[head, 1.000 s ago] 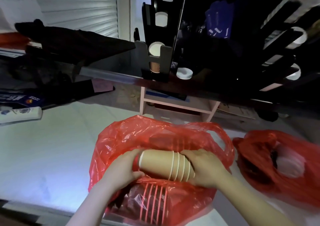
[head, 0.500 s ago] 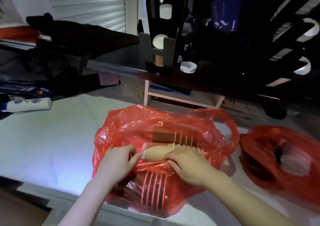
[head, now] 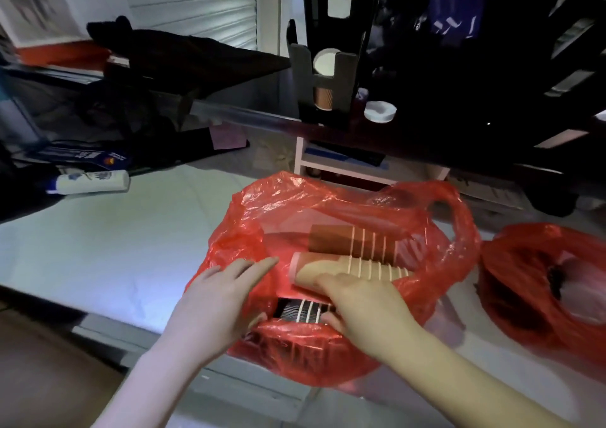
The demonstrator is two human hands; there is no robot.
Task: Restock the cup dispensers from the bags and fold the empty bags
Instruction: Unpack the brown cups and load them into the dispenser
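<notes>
A red plastic bag (head: 249,231) lies open on the white table and holds three stacks of paper cups lying on their sides: a brown stack (head: 331,243), a tan stack (head: 377,267) and a dark striped stack (head: 300,310). My right hand (head: 364,306) holds the tan stack, fingers over it and thumb below. My left hand (head: 223,299) is off the cups, its straight fingers touching the bag's left edge. A second red bag (head: 524,296) lies to the right. The black cup dispenser (head: 344,76) stands behind on a shelf, with white cup rims showing in it.
A white tube (head: 88,181) lies at the table's left. A white lid (head: 380,111) sits beside the dispenser. Dark cloth (head: 183,53) covers the shelf on the left. A pale wooden rack (head: 331,167) stands behind the bag. The table edge runs near my forearms.
The tan stack, held above the bag by both hands, has gone down into the bag. My left hand has let go of it and moved left to the bag's edge.
</notes>
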